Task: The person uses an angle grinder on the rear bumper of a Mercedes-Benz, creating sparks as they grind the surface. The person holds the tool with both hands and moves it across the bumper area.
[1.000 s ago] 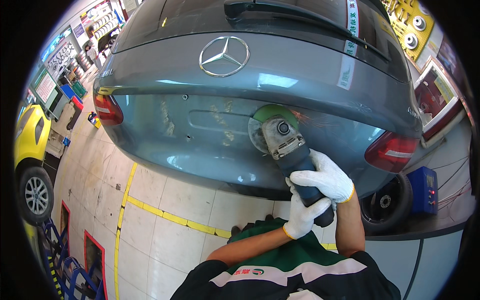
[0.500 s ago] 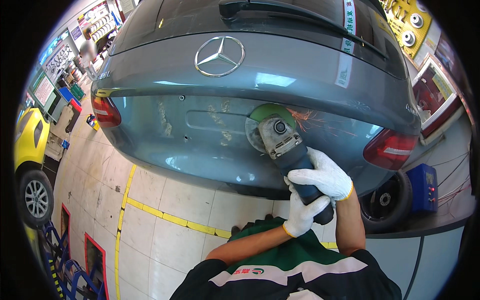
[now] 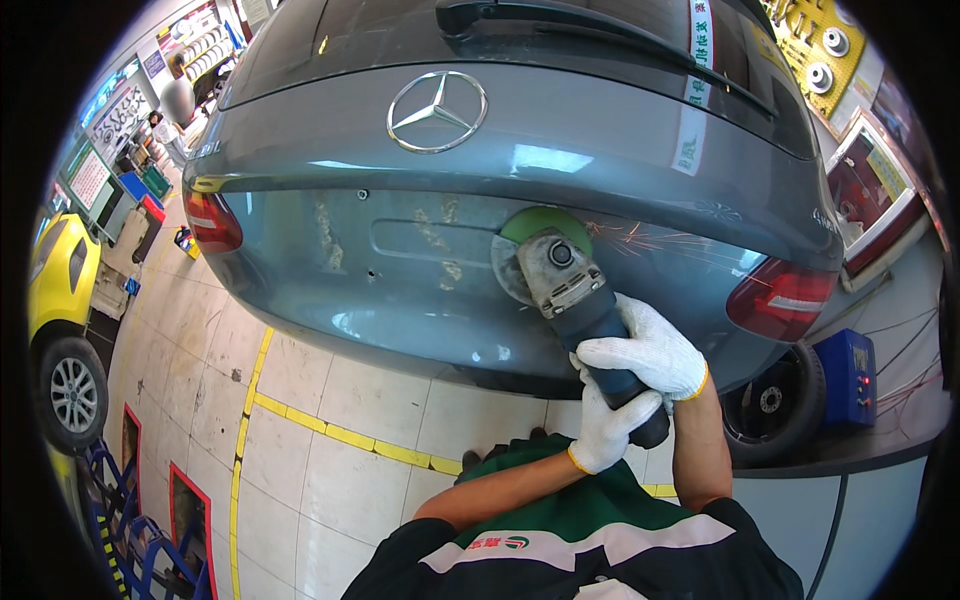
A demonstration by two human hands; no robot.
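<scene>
An angle grinder [image 3: 590, 310] with a green disc [image 3: 548, 229] is held against the tailgate of a grey car [image 3: 300, 130]. Orange sparks fly to the right from the disc's edge, just below the overhanging trim. Both my hands wear white knitted gloves. My right hand [image 3: 650, 350] wraps the middle of the grinder's dark body, while my left hand [image 3: 605, 428] grips its rear end. A round guard covers part of the disc. To the left, several rough adhesive patches [image 3: 436, 240] mark the recessed panel, along with two small holes.
Red tail lights [image 3: 785, 300] flank the panel. A loose wheel [image 3: 772, 405] and a blue box with cables [image 3: 848, 375] lie at the right. A yellow car [image 3: 62, 275], blue metal frames [image 3: 150, 560] and a distant person [image 3: 172, 138] are on the left.
The sparks have flattened and spread farther right. My hands and the grinder hold nearly the same place. At the far left, the distant person has shifted a little.
</scene>
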